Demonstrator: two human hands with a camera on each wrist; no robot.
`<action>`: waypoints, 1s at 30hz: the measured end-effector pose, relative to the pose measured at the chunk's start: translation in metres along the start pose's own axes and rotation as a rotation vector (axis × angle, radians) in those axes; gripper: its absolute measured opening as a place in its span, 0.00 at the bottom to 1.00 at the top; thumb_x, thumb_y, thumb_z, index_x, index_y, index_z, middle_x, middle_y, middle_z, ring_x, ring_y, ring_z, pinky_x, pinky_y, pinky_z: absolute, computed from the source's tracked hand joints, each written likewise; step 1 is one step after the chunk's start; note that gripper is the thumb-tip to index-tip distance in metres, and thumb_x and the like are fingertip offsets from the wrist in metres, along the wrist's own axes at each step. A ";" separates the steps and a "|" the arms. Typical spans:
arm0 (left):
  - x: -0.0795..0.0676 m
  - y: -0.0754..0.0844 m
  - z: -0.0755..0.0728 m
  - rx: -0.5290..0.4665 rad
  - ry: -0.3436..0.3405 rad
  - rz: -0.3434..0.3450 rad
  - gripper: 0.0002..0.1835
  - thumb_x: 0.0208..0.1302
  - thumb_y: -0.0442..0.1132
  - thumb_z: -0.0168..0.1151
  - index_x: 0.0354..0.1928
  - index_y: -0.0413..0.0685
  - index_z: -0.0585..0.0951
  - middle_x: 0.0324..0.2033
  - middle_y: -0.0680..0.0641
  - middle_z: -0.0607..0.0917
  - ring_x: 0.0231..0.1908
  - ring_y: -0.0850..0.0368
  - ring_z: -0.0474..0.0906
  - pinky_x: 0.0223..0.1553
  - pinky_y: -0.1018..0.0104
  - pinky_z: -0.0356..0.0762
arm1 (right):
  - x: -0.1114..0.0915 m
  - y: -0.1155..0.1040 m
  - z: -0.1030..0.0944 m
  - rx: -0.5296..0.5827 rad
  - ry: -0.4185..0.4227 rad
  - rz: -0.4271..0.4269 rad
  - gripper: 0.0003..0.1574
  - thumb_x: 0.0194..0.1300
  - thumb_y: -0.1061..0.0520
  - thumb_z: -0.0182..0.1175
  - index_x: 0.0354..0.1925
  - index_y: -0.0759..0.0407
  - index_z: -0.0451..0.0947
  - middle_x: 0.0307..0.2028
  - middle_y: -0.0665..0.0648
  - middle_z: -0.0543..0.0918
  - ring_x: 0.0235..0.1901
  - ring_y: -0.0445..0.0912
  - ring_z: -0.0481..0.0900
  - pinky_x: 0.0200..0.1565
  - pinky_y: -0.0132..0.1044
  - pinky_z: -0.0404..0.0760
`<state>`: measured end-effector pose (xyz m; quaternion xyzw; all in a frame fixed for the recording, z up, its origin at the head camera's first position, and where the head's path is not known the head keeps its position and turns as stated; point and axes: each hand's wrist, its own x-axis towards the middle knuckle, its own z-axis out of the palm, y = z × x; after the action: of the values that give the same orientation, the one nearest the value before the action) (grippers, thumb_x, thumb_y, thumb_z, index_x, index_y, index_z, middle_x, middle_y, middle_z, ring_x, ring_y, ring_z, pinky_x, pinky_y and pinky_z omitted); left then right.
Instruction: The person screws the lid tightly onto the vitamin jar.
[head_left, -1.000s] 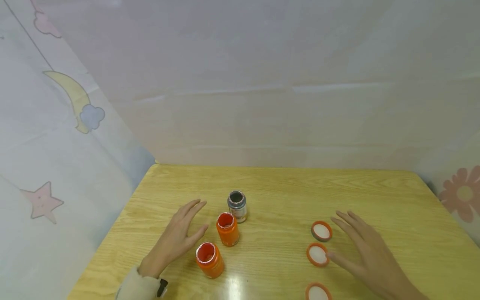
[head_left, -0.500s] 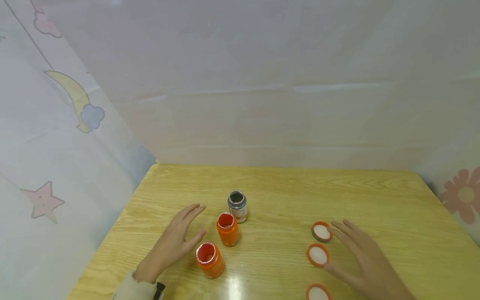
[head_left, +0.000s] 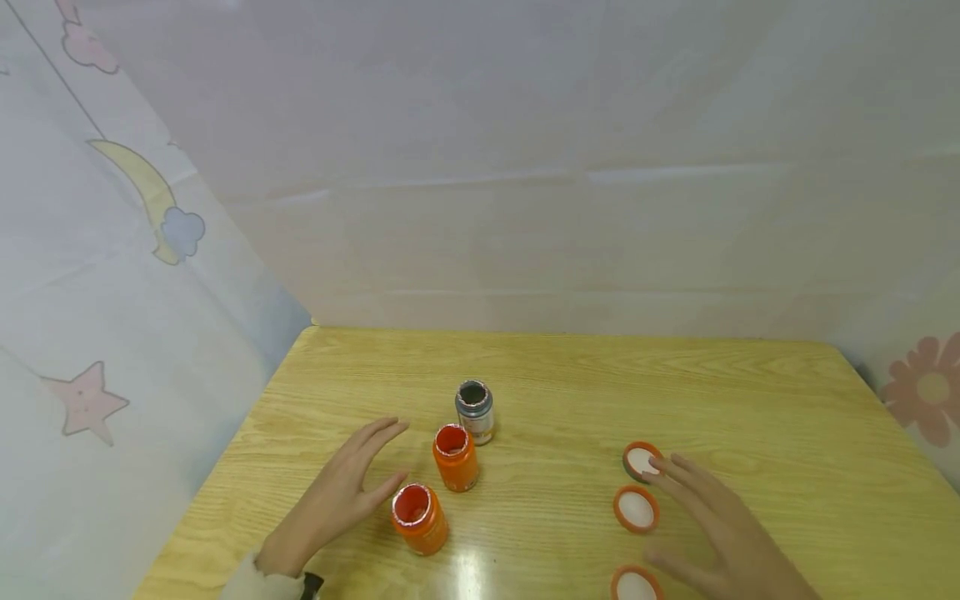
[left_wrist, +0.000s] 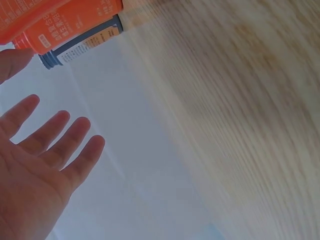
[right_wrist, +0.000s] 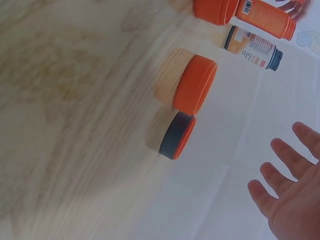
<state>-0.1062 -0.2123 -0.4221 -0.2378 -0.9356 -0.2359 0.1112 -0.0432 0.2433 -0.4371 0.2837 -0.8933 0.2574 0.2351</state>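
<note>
Three uncapped jars stand upright left of the table's middle: a grey jar (head_left: 480, 427) at the back, an orange jar (head_left: 460, 472) before it and another orange jar (head_left: 427, 533) nearest. My left hand (head_left: 333, 504), fingers spread, is just left of the orange jars; the left wrist view shows its palm (left_wrist: 35, 185) holding nothing. Three lids lie white inside up on the right: a dark-sided lid (head_left: 638, 458), an orange-rimmed lid (head_left: 636, 509) and a nearer orange lid (head_left: 636, 587), cut off by the frame. My right hand (head_left: 723, 533) hovers relaxed beside them, its fingertips overlapping the dark-sided lid.
The wooden table (head_left: 555, 400) ends at a pale cloth backdrop (head_left: 540, 250) behind. Another printed cloth (head_left: 90, 317) hangs along the left side. Between jars and lids lies bare wood with a light glare near the front.
Both hands have drifted toward the near edge, the left slightly leftward. My right hand has also shifted left, so its fingertips now overlap the farthest lid. Jars and lids stay in place.
</note>
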 end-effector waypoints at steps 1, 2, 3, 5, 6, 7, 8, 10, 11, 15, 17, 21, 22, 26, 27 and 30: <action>-0.001 0.000 -0.001 -0.004 -0.005 -0.002 0.33 0.61 0.43 0.71 0.68 0.52 0.71 0.65 0.43 0.75 0.63 0.44 0.74 0.58 0.43 0.76 | -0.001 0.000 0.000 -0.001 0.000 -0.006 0.53 0.42 0.42 0.80 0.64 0.55 0.73 0.64 0.54 0.74 0.74 0.33 0.53 0.70 0.18 0.45; -0.002 0.001 -0.001 -0.006 -0.009 -0.003 0.33 0.60 0.43 0.71 0.68 0.52 0.72 0.65 0.43 0.75 0.63 0.44 0.74 0.58 0.43 0.76 | -0.001 0.000 0.001 0.003 0.001 -0.013 0.53 0.42 0.41 0.80 0.64 0.56 0.73 0.64 0.54 0.74 0.73 0.33 0.53 0.70 0.18 0.45; -0.002 0.001 -0.002 -0.008 -0.016 -0.005 0.33 0.60 0.43 0.71 0.68 0.52 0.72 0.65 0.43 0.75 0.63 0.44 0.74 0.58 0.43 0.76 | -0.001 0.000 0.002 0.007 0.006 -0.031 0.53 0.43 0.41 0.79 0.64 0.57 0.74 0.64 0.54 0.74 0.73 0.34 0.54 0.71 0.19 0.46; -0.004 0.002 -0.003 -0.011 -0.025 -0.006 0.33 0.60 0.43 0.72 0.67 0.52 0.72 0.65 0.44 0.76 0.63 0.45 0.74 0.58 0.43 0.76 | -0.002 0.000 0.003 0.013 0.010 -0.048 0.52 0.43 0.40 0.79 0.64 0.57 0.74 0.64 0.54 0.75 0.74 0.34 0.54 0.71 0.20 0.46; -0.004 0.002 -0.004 -0.012 -0.028 -0.004 0.34 0.59 0.43 0.72 0.67 0.52 0.72 0.65 0.45 0.76 0.63 0.45 0.74 0.58 0.44 0.76 | -0.002 0.001 0.004 0.016 0.015 -0.060 0.52 0.44 0.39 0.79 0.64 0.57 0.74 0.63 0.54 0.75 0.74 0.35 0.54 0.71 0.20 0.47; -0.005 0.002 -0.004 -0.012 -0.029 0.002 0.34 0.59 0.42 0.72 0.67 0.52 0.72 0.64 0.45 0.76 0.63 0.46 0.74 0.58 0.44 0.76 | -0.002 0.001 0.005 0.021 0.017 -0.068 0.52 0.44 0.39 0.79 0.64 0.57 0.74 0.63 0.54 0.75 0.74 0.35 0.55 0.71 0.21 0.47; -0.005 0.002 -0.005 -0.011 -0.029 0.010 0.34 0.58 0.42 0.73 0.67 0.52 0.73 0.64 0.46 0.76 0.62 0.46 0.75 0.58 0.44 0.77 | -0.002 0.002 0.006 0.029 0.021 -0.087 0.51 0.45 0.39 0.78 0.63 0.58 0.74 0.63 0.54 0.75 0.74 0.37 0.56 0.72 0.22 0.48; -0.006 0.003 -0.006 -0.007 -0.031 0.023 0.34 0.58 0.41 0.73 0.67 0.53 0.73 0.63 0.47 0.77 0.62 0.47 0.75 0.58 0.45 0.77 | -0.003 0.002 0.007 0.040 0.025 -0.105 0.50 0.46 0.39 0.78 0.63 0.60 0.74 0.64 0.54 0.75 0.74 0.38 0.57 0.72 0.23 0.49; -0.007 0.003 -0.006 -0.007 -0.033 0.031 0.34 0.58 0.40 0.73 0.67 0.53 0.73 0.63 0.47 0.78 0.62 0.47 0.75 0.58 0.45 0.77 | -0.003 0.002 0.008 0.045 0.026 -0.115 0.50 0.46 0.39 0.77 0.62 0.60 0.75 0.64 0.55 0.75 0.73 0.38 0.57 0.72 0.23 0.49; -0.009 0.003 -0.008 -0.018 -0.058 0.041 0.34 0.56 0.37 0.73 0.66 0.54 0.73 0.62 0.47 0.78 0.62 0.48 0.75 0.58 0.45 0.77 | -0.006 -0.001 0.007 0.053 -0.009 -0.082 0.52 0.43 0.44 0.80 0.64 0.59 0.73 0.66 0.53 0.73 0.73 0.36 0.56 0.71 0.21 0.48; -0.011 0.004 -0.009 -0.026 -0.076 0.041 0.35 0.55 0.35 0.73 0.66 0.54 0.73 0.62 0.47 0.78 0.62 0.47 0.75 0.59 0.45 0.76 | -0.007 -0.003 0.007 0.042 -0.033 -0.041 0.54 0.41 0.45 0.81 0.66 0.56 0.72 0.67 0.51 0.72 0.73 0.33 0.54 0.70 0.19 0.47; -0.013 0.005 -0.010 -0.035 -0.110 0.039 0.37 0.54 0.30 0.72 0.67 0.55 0.72 0.62 0.47 0.78 0.62 0.46 0.75 0.58 0.44 0.76 | -0.011 -0.006 0.010 0.058 -0.037 -0.014 0.56 0.38 0.47 0.82 0.66 0.54 0.72 0.67 0.49 0.73 0.73 0.33 0.55 0.70 0.19 0.47; -0.013 0.005 -0.010 -0.036 -0.115 0.042 0.37 0.53 0.30 0.72 0.67 0.55 0.73 0.62 0.48 0.78 0.62 0.46 0.76 0.58 0.44 0.76 | -0.012 -0.007 0.011 0.071 -0.029 -0.025 0.55 0.38 0.48 0.82 0.66 0.55 0.73 0.66 0.50 0.73 0.73 0.34 0.56 0.70 0.20 0.47; -0.016 0.005 -0.011 -0.049 -0.137 0.065 0.38 0.52 0.29 0.72 0.67 0.55 0.72 0.62 0.49 0.78 0.60 0.47 0.76 0.57 0.45 0.77 | -0.016 -0.005 0.016 0.090 -0.010 -0.063 0.54 0.38 0.46 0.82 0.64 0.57 0.74 0.66 0.51 0.74 0.73 0.34 0.56 0.70 0.20 0.48; -0.016 0.005 -0.011 -0.056 -0.141 0.075 0.39 0.51 0.28 0.72 0.66 0.55 0.72 0.62 0.49 0.79 0.60 0.47 0.77 0.57 0.46 0.77 | -0.017 -0.004 0.017 0.088 -0.012 -0.072 0.53 0.39 0.45 0.82 0.63 0.58 0.74 0.67 0.49 0.72 0.73 0.34 0.55 0.70 0.20 0.48; -0.017 0.006 -0.011 -0.087 -0.163 0.086 0.41 0.48 0.26 0.72 0.67 0.55 0.72 0.61 0.51 0.79 0.59 0.49 0.77 0.56 0.48 0.78 | -0.020 -0.003 0.019 0.082 -0.021 -0.076 0.52 0.39 0.44 0.81 0.62 0.58 0.75 0.68 0.44 0.68 0.73 0.31 0.53 0.70 0.19 0.47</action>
<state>-0.0873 -0.2204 -0.4156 -0.3008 -0.9193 -0.2514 0.0344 -0.0320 0.2376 -0.4618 0.3296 -0.8728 0.2819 0.2237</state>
